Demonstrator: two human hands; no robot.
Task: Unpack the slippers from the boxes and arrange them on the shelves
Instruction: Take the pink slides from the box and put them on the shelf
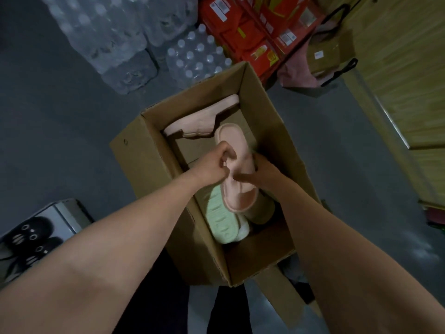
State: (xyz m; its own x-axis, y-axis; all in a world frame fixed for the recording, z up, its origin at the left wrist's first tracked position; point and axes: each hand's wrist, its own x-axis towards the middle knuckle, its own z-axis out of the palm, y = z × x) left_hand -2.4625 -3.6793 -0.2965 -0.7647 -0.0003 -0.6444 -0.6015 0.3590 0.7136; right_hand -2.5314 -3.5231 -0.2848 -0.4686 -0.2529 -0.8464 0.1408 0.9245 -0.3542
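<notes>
Your forearms reach down into the cardboard box (144,169) on the floor. Your left hand (218,162) and right hand (263,175) both grip a pink slipper (231,138) over the box's middle, fingers curled round its edges at mid-length. It looks like light, soft foam that bends rather than breaks, so take it by the thick sole rim. A green slipper (221,218) lies beneath it, and another pink slipper (199,121) sits at the far end.

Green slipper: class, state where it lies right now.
Head view, centre: the green slipper lies in the cardboard box, near its close end, under the pink slipper held by the left hand and right hand.
</notes>
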